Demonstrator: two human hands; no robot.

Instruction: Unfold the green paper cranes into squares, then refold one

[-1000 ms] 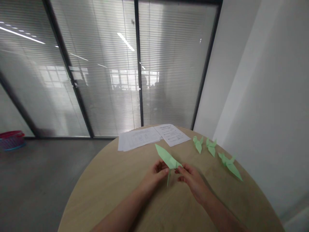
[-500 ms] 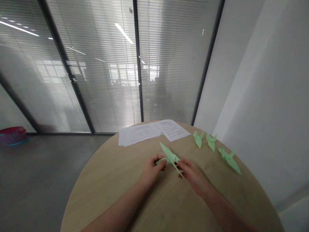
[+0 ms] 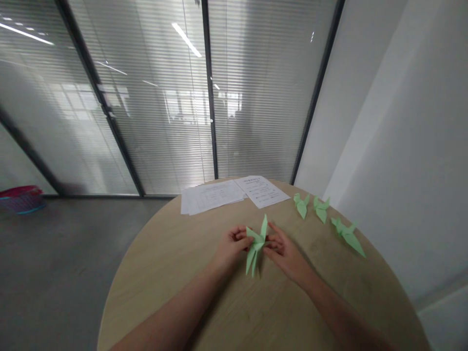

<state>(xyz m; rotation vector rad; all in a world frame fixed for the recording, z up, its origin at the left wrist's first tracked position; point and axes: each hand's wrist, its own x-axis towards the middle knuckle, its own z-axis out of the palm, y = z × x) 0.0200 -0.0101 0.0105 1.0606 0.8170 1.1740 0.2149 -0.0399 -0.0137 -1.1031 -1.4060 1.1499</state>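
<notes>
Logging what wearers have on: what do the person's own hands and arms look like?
The left hand and right hand are gloveless. The left forearm and right forearm show no sleeve, watch, bracelet or cable within the frame. Rings or small markings are too fine to tell.

On my feed, I've room leftward over the round, pale wooden table (image 3: 157,273); ahead, white printed paper sheets (image 3: 212,197) lie flat (low, crossable), and three green folded-paper birds (image 3: 321,210) obstruct the right.
</notes>
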